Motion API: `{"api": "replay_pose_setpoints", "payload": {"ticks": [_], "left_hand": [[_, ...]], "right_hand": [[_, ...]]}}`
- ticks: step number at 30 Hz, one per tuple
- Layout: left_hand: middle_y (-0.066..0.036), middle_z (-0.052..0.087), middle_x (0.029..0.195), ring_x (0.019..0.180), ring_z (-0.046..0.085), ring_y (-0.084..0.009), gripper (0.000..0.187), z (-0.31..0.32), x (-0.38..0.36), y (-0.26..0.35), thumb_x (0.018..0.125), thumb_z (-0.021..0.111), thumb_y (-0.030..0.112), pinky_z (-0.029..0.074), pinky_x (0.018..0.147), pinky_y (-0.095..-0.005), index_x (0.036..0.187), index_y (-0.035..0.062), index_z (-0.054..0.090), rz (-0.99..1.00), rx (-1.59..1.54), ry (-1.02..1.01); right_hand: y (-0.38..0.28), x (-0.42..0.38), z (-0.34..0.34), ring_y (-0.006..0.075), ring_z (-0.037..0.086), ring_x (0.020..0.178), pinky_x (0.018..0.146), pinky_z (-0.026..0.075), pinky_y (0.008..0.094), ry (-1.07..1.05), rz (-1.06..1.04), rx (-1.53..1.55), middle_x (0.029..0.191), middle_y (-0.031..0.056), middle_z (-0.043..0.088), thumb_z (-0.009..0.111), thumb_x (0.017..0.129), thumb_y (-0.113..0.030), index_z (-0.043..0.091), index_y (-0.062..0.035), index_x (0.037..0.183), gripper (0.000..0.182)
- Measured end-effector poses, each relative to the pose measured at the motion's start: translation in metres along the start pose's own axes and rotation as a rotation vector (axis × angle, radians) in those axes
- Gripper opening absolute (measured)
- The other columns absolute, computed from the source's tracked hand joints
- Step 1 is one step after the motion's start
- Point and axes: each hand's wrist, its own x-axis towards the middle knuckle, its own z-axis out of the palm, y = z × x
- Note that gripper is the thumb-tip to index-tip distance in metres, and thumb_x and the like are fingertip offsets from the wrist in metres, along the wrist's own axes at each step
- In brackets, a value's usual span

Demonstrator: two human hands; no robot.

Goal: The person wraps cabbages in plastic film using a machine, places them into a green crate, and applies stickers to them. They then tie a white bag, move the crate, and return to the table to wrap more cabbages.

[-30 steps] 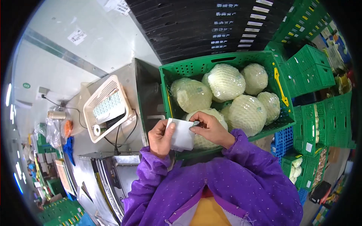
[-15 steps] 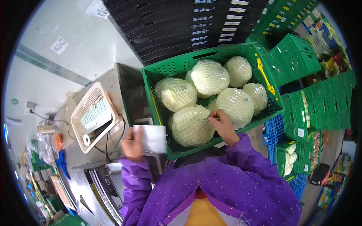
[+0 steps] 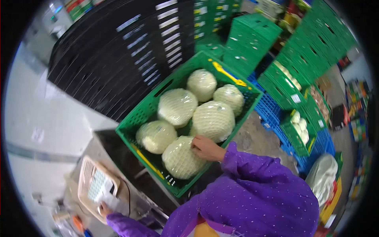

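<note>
Several pale-green round pieces of produce, each in foam netting and clear film, lie in a green crate (image 3: 137, 148). Their exact kind is hidden by the wrapping. My right hand (image 3: 207, 148) rests its bent, closed fingertips on the nearest netted piece (image 3: 182, 158); anything under them is hidden. Beside it sits another netted piece (image 3: 214, 120). At the lower left, my left hand (image 3: 104, 209) is at the near edge of a cream plastic basket (image 3: 83, 181), its fingers closed at a blurred white sheet (image 3: 111, 201). A printed sheet (image 3: 98, 185) lies in the basket.
Stacked black crates (image 3: 102, 59) stand right behind the green crate. Green crates (image 3: 252, 43) and a blue pallet (image 3: 272, 118) are to the right. A cable (image 3: 128, 193) runs beside the basket.
My left hand has moved away from the crate, down and left to the basket, with the white sheet. My right hand stays on the same netted piece. The view has turned right.
</note>
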Motion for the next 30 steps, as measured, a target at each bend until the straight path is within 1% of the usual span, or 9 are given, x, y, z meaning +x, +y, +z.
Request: {"api": "replay_pose_setpoints", "payload": {"ticks": [3, 8, 13, 18, 21, 24, 26, 28, 30], "left_hand": [[-0.016, 0.061, 0.107, 0.094, 0.058, -0.0254, 0.047, 0.006, 0.039, -0.043, 0.087, 0.056, 0.036, 0.046, 0.082, -0.0344, 0.106, -0.0074, 0.057, -0.058, -0.124, 0.136], [-0.014, 0.06, 0.102, 0.089, 0.058, -0.0234, 0.045, 0.014, 0.012, 0.036, 0.088, 0.055, 0.035, 0.046, 0.077, -0.0333, 0.109, -0.0048, 0.055, -0.04, -0.1, 0.15], [-0.012, 0.06, 0.097, 0.085, 0.058, -0.0214, 0.042, 0.061, -0.03, 0.133, 0.089, 0.054, 0.033, 0.046, 0.071, -0.0322, 0.112, -0.0023, 0.052, 0.099, -0.164, 0.107], [-0.01, 0.059, 0.093, 0.08, 0.058, -0.0194, 0.041, 0.097, -0.098, 0.218, 0.09, 0.053, 0.031, 0.047, 0.066, -0.0312, 0.116, 0.0003, 0.05, 0.148, -0.34, -0.085], [-0.009, 0.059, 0.09, 0.077, 0.057, -0.0183, 0.04, 0.101, -0.131, 0.231, 0.09, 0.053, 0.03, 0.047, 0.063, -0.0305, 0.118, 0.0019, 0.048, -0.012, -0.523, -0.349], [-0.008, 0.058, 0.087, 0.075, 0.057, -0.0171, 0.039, 0.139, -0.183, 0.244, 0.091, 0.052, 0.029, 0.047, 0.06, -0.0299, 0.12, 0.0034, 0.047, -0.127, -0.619, -0.574], [-0.007, 0.056, 0.077, 0.057, 0.052, -0.0127, 0.037, 0.17, -0.208, 0.264, 0.09, 0.054, 0.03, 0.04, 0.047, -0.0254, 0.115, 0.0033, 0.049, 0.023, -0.435, -0.443], [-0.005, 0.053, 0.069, 0.048, 0.047, -0.0092, 0.039, 0.176, -0.205, 0.263, 0.089, 0.054, 0.033, 0.035, 0.041, -0.023, 0.113, 0.0033, 0.049, -0.019, -0.383, -0.381], [-0.011, 0.059, 0.076, 0.062, 0.056, -0.0184, 0.042, 0.183, -0.195, 0.259, 0.09, 0.052, 0.036, 0.045, 0.051, -0.0321, 0.101, -0.0036, 0.056, -0.061, -0.406, -0.339]], "right_hand": [[-0.003, -0.002, -0.023, 0.0358, 0.054, 0.088, 0.077, 0.044, 0.041, 0.047, 0.033, 0.069, 0.093, 0.019, 0.055, 0.055, 0.08, -0.014, 0.056, 0.0007, 0.091, 0.018], [0.005, -0.006, -0.06, 0.0332, 0.058, 0.083, 0.075, 0.047, 0.039, -0.002, 0.15, 0.218, 0.089, 0.0178, 0.06, 0.055, 0.083, -0.018, 0.059, 0.0006, 0.093, 0.021], [0.039, -0.025, -0.106, 0.0343, 0.059, 0.083, 0.076, 0.046, 0.0397, 0.151, 0.111, 0.294, 0.087, 0.0203, 0.061, 0.056, 0.083, -0.017, 0.058, 0.0025, 0.093, 0.022], [0.115, -0.016, -0.181, 0.0377, 0.054, 0.092, 0.081, 0.044, 0.0438, 0.641, 0.016, 0.001, 0.099, 0.0211, 0.056, 0.059, 0.08, -0.015, 0.057, 0.0009, 0.099, 0.025], [0.174, 0.031, -0.225, 0.038, 0.051, 0.097, 0.081, 0.043, 0.0474, 0.874, 0.067, -0.238, 0.102, 0.0202, 0.054, 0.067, 0.072, -0.017, 0.054, -0.003, 0.109, 0.041], [0.194, 0.06, -0.239, 0.0384, 0.05, 0.098, 0.083, 0.043, 0.0472, 0.633, 0.275, -0.258, 0.108, 0.0198, 0.052, 0.067, 0.073, -0.026, 0.053, -0.0054, 0.114, 0.048], [0.201, 0.072, -0.238, 0.0387, 0.052, 0.097, 0.083, 0.043, 0.0479, 0.542, 0.326, -0.296, 0.11, 0.0186, 0.052, 0.065, 0.075, -0.03, 0.053, -0.0077, 0.115, 0.047], [0.214, 0.077, -0.244, 0.0395, 0.053, 0.096, 0.083, 0.044, 0.0481, 0.556, 0.38, -0.269, 0.11, 0.0181, 0.054, 0.063, 0.076, -0.031, 0.054, -0.0091, 0.114, 0.045], [0.224, 0.086, -0.248, 0.039, 0.059, 0.089, 0.081, 0.046, 0.0474, 0.471, 0.45, -0.092, 0.095, 0.0204, 0.062, 0.058, 0.078, -0.03, 0.059, -0.007, 0.105, 0.036]]}}
